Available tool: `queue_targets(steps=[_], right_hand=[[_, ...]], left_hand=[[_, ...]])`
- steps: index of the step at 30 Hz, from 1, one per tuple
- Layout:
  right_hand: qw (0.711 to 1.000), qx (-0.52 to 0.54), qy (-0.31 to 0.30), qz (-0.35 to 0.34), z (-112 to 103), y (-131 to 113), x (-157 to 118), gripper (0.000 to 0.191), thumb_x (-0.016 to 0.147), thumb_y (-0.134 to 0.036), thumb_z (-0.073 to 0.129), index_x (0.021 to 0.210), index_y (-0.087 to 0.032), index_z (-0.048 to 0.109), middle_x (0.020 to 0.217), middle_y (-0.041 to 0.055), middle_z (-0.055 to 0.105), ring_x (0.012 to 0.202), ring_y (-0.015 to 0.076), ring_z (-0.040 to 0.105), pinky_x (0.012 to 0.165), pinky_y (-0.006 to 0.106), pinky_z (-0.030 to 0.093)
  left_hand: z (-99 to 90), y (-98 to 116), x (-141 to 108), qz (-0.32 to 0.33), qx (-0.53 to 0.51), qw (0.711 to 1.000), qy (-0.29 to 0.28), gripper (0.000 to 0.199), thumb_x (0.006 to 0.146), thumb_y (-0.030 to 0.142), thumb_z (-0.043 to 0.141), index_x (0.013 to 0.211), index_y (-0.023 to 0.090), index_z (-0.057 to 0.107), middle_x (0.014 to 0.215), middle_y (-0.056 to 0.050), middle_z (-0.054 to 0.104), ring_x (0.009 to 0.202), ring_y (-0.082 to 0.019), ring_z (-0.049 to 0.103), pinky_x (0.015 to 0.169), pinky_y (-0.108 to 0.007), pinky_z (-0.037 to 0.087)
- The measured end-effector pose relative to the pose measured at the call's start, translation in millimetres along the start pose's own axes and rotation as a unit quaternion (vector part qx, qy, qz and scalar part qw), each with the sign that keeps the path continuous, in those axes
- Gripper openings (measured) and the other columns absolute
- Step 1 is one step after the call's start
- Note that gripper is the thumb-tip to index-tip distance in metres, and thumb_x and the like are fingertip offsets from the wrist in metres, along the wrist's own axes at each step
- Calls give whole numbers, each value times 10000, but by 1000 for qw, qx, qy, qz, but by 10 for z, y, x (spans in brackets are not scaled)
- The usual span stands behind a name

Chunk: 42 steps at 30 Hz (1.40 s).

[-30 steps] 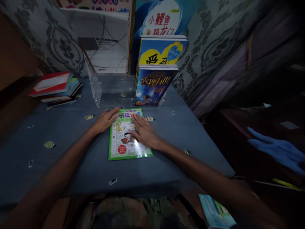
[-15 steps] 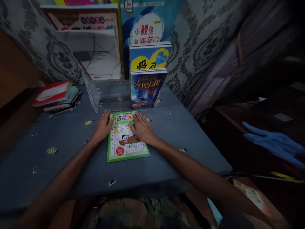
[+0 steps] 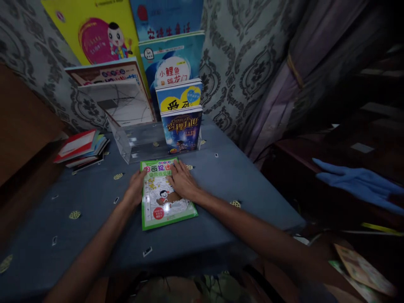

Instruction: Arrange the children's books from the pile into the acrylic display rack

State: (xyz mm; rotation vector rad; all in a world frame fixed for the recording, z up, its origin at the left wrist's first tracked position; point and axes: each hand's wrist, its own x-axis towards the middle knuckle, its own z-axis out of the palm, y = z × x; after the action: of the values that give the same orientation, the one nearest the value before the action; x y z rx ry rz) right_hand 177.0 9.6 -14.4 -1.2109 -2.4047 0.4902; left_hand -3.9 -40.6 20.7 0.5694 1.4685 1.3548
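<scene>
A green-bordered children's picture book (image 3: 168, 206) with a cartoon child on its cover lies on the cloth-covered table, straight in front of me. My left hand (image 3: 136, 185) holds the book at its upper left edge, thumb on the cover and the other fingers partly hidden at the edge. Flat on the upper right of the cover rests my right hand (image 3: 184, 181), fingers stretched out. Just beyond the book, a clear plastic rack (image 3: 142, 149) holds a dark blue book (image 3: 183, 130), with a blue and yellow book (image 3: 179, 97) behind it.
Taller books stand at the back, among them a yellow one (image 3: 91, 38) and a teal one (image 3: 173, 54). Several books are piled in a stack (image 3: 82, 147) at the left. A blue glove (image 3: 356, 181) lies on a dark surface to the right, past the table edge.
The camera view has tilted up, showing more of the tall books. My left hand has slid down the book's left edge and closed on it. My right hand stays flat on the cover.
</scene>
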Motion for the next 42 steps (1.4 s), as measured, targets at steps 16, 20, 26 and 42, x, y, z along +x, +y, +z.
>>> queue_targets(steps=[16, 20, 26, 42], right_hand=[[924, 368, 93, 44, -30, 228, 127, 510, 993, -464, 463, 1450, -246, 516, 1464, 100, 566, 1360, 251, 514, 1144, 479, 409], [863, 479, 103, 126, -31, 324, 214, 499, 944, -321, 533, 1433, -229, 495, 1367, 107, 622, 1127, 211, 661, 956, 390, 563], [814, 543, 114, 172, 0, 440, 306, 487, 791, -110, 638, 1264, -211, 581, 1112, 61, 654, 799, 131, 686, 771, 329, 632], [763, 618, 89, 168, -121, 360, 237, 288, 855, -21, 503, 1053, -215, 581, 780, -50, 607, 603, 80, 674, 665, 255, 636]], left_hand=[[170, 73, 129, 0, 25, 999, -22, 412, 918, 528, 591, 1138, 182, 637, 1010, -112, 767, 927, -277, 750, 789, -398, 622], [-33, 174, 196, 44, 160, 986, 18, 469, 858, 538, 663, 1187, 208, 610, 1020, -104, 759, 931, -272, 743, 793, -381, 601], [-129, 269, 50, 241, 597, 763, 65, 537, 939, 499, 509, 1358, 162, 504, 1228, -188, 658, 1177, -375, 623, 956, -493, 501], [782, 83, -643, 217, 787, 575, -57, 406, 952, 434, 534, 1206, 118, 543, 1172, -242, 675, 1118, -393, 652, 832, -430, 509]])
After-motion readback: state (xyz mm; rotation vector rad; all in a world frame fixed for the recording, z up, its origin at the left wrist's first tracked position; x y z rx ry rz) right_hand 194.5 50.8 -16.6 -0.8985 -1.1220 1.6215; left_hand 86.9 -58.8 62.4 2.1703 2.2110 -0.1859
